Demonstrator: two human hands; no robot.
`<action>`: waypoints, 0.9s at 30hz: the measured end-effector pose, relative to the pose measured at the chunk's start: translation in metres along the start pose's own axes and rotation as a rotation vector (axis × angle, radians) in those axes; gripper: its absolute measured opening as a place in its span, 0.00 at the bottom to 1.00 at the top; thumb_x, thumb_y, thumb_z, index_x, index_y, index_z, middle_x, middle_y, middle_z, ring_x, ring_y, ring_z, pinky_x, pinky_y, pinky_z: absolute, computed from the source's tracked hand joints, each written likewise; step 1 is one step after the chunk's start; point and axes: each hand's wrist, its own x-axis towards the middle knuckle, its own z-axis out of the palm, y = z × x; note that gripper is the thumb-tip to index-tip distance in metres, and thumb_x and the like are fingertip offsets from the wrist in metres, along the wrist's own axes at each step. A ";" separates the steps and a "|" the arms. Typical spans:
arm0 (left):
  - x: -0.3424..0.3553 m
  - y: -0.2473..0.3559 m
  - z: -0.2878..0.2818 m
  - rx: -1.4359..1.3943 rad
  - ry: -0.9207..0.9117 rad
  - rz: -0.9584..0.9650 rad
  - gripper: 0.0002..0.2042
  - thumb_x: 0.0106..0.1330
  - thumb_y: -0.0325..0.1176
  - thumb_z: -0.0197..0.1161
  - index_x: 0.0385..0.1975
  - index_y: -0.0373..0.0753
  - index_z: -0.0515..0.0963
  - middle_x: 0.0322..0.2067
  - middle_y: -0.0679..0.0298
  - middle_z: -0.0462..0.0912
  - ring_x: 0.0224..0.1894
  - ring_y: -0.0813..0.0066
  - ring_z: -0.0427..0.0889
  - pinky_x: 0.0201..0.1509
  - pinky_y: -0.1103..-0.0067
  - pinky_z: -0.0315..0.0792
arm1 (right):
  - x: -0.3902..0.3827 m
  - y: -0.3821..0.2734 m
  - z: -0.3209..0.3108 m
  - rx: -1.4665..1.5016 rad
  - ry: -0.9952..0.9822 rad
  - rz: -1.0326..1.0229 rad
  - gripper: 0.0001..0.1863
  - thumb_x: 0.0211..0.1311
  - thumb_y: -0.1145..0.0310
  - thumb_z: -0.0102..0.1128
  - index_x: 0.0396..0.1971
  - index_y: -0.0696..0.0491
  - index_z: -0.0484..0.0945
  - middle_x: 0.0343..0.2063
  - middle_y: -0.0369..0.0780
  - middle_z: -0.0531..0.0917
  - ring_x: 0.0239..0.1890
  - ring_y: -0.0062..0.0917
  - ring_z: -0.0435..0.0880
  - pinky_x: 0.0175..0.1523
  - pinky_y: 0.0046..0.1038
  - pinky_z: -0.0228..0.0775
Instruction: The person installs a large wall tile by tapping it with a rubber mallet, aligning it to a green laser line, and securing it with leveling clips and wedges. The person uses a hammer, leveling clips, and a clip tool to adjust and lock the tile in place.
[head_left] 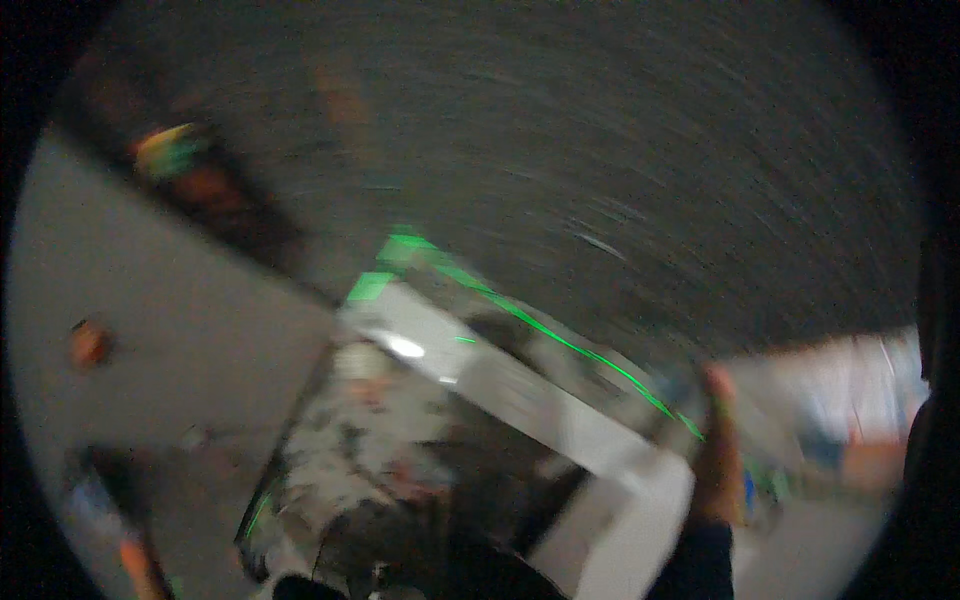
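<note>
Motion blurs the whole head view. My right hand (717, 388) is at the right end of a long pale, glossy panel (530, 390), its forearm coming up from a dark sleeve. The hand's fingers are smeared, and I cannot tell whether it grips anything. A bright green line runs along the panel's far side, and green patches (371, 286) show at its left end. At the right the panel meets another pale piece (615, 525) that slants toward me. My left hand cannot be made out.
A cluttered, mottled surface (340, 450) with dark and reddish bits lies on the near side of the panel. A small orange-brown object (90, 343) is at far left. Pale and orange shapes (870, 460) blur at far right. Dark grey ground (600, 130) stretches beyond.
</note>
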 end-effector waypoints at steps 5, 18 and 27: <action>-0.026 -0.032 0.004 0.048 -0.042 -0.038 0.19 0.48 0.34 0.54 0.41 0.32 0.69 0.44 0.50 0.68 0.51 0.48 0.62 0.56 0.59 0.51 | -0.054 0.000 0.005 0.060 0.064 0.077 0.19 0.46 0.59 0.51 0.36 0.57 0.71 0.31 0.46 0.76 0.35 0.34 0.72 0.39 0.30 0.65; -0.048 -0.122 -0.042 -0.182 0.021 0.059 0.15 0.49 0.32 0.53 0.37 0.35 0.73 0.44 0.58 0.71 0.50 0.59 0.67 0.56 0.65 0.56 | -0.396 -0.053 -0.054 1.258 0.080 0.179 0.12 0.50 0.68 0.47 0.35 0.54 0.70 0.29 0.39 0.75 0.29 0.26 0.70 0.31 0.25 0.65; -0.051 -0.117 -0.038 -0.360 0.099 0.031 0.14 0.47 0.28 0.53 0.36 0.33 0.71 0.45 0.57 0.70 0.50 0.62 0.67 0.56 0.68 0.58 | -0.487 -0.163 -0.202 2.152 -0.629 -0.011 0.26 0.43 0.73 0.49 0.47 0.59 0.62 0.39 0.45 0.72 0.32 0.32 0.74 0.22 0.18 0.65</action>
